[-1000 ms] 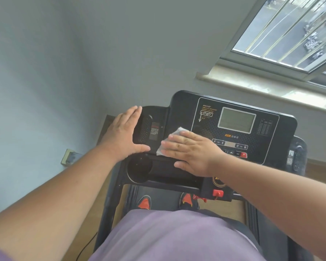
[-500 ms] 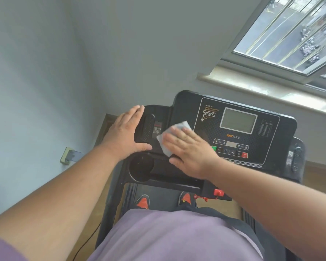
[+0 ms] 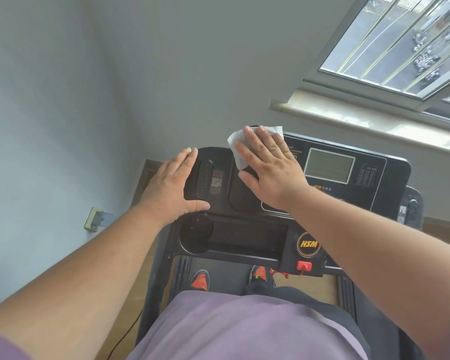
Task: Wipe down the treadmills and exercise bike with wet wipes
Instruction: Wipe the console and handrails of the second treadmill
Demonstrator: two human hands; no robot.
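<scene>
- Wet wipe (image 3: pixel 236 149): white, crumpled, lying at the far edge of the treadmill console (image 3: pixel 390 188), left of the display screen (image 3: pixel 329 165). Part of it projects past the far edge and past the fingertips.
- Right hand (image 3: pixel 268 167): laid flat on the wipe, fingers straight and close together, pressing it against the console surface; thumb set apart toward the left.
- Left hand (image 3: pixel 170 185): flat on the console's left-hand edge, fingers straight and together, thumb extended across the panel toward the near side. It holds nothing.
- Speaker grille (image 3: pixel 204 179) and a small label (image 3: pixel 217 181) sit between the two hands, uncovered.
- Near edge of the console: round cup holder (image 3: pixel 196 233) at the left, a shallow tray (image 3: pixel 247 236) beside it, a gold "HSM" badge (image 3: pixel 308 244) to the right, and a red safety key (image 3: pixel 304 266) below the badge.
- Below the console: two shoes with orange toes (image 3: pixel 200 279) stand on the belt (image 3: pixel 227 274).
- Surroundings: grey wall (image 3: pixel 166 61), a wall socket (image 3: pixel 95 219) at lower left, a window with bars (image 3: pixel 405 40) at upper right above a sill (image 3: pixel 369 120); a purple shirt (image 3: pixel 244 331) fills the near foreground.
</scene>
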